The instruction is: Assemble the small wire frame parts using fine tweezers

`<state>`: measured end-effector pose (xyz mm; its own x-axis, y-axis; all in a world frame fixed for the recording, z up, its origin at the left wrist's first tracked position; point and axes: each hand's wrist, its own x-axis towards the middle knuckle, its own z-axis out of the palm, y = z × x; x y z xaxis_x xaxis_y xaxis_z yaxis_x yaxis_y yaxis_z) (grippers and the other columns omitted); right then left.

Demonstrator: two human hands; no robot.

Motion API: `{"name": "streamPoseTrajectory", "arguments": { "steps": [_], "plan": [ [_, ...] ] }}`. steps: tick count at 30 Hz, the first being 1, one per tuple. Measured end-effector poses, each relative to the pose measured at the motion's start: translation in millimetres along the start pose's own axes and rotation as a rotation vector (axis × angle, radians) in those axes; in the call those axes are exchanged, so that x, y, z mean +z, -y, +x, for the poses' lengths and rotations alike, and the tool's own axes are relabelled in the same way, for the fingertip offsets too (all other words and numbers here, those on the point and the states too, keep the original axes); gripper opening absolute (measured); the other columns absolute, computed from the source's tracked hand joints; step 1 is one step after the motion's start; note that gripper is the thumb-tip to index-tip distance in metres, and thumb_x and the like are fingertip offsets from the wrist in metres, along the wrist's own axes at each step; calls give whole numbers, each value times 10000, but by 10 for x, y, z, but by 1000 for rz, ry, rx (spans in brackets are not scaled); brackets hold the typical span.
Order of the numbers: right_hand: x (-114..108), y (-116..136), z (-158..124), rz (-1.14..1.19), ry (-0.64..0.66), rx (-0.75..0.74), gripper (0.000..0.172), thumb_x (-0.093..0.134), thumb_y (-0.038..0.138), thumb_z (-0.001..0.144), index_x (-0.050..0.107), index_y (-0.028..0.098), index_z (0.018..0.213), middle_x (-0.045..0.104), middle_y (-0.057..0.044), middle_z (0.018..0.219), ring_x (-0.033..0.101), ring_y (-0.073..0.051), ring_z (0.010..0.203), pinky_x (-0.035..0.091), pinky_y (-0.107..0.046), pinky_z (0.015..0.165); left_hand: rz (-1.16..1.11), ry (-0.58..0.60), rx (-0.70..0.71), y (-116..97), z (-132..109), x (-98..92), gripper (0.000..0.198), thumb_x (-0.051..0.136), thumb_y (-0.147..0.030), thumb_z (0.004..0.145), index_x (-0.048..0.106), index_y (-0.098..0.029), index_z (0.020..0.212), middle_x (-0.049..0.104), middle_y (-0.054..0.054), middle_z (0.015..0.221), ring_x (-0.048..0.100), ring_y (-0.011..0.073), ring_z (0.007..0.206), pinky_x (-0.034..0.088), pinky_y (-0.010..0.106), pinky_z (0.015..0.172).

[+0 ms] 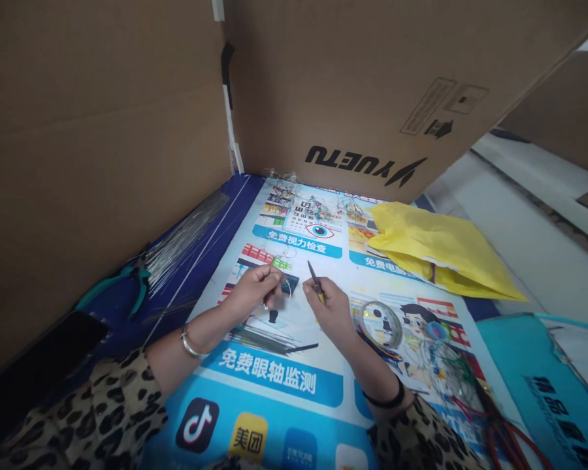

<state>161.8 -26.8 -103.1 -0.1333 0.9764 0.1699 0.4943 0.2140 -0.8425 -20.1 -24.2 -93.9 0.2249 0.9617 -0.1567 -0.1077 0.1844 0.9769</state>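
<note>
My left hand (261, 290) is closed in a pinch on a thin wire (289, 286), which curves out to the right of the fingertips. Just across from it, my right hand (334, 308) is wrapped round a slim pointed tool (313, 271) with a dark tip and a bit of yellow at the grip. The tool's tip points up and away; its exact kind is hidden by the fingers. A small gap separates the tool from the wire. Both hands are over a printed blue and white sheet (279, 414). Thin dark strips (269, 341) lie below my left hand.
Cardboard walls (323, 85) close off the back and left. Teal-handled pliers (141, 290) and a bundle of thin wires (186, 238) lie left. Right are a tape roll (399, 324), a yellow bag (431, 235), a teal bag (514, 352), tangled wires (445, 369) and red handles (507, 437).
</note>
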Motion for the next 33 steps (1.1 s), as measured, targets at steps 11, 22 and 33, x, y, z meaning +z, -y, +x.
{"name": "streamPoseTrajectory", "arguments": {
  "steps": [11, 22, 33],
  "plan": [
    [-22, -48, 23, -706, 49, -334, 156, 478, 210, 784, 594, 179, 883, 545, -72, 817, 455, -203, 821, 347, -330, 742, 260, -24, 99, 79, 11, -4, 239, 440, -371, 819, 487, -158, 723, 508, -42, 597, 465, 50, 412, 361, 170, 424],
    [-34, -58, 15, -845, 38, -372, 151, 480, 232, 798, 593, 178, 881, 517, -64, 798, 426, -198, 816, 319, -314, 732, 345, -13, 83, 75, 16, 0, 238, 426, -368, 822, 476, -165, 709, 504, -54, 559, 486, 59, 417, 385, 177, 435],
    [-36, -40, 11, -913, 59, -367, 120, 491, 268, 801, 576, 184, 797, 519, -60, 772, 430, -190, 795, 309, -294, 700, 350, -12, 92, 97, 30, -12, 240, 425, -369, 823, 472, -163, 709, 510, -48, 581, 484, 58, 413, 385, 176, 421]
  ]
}}
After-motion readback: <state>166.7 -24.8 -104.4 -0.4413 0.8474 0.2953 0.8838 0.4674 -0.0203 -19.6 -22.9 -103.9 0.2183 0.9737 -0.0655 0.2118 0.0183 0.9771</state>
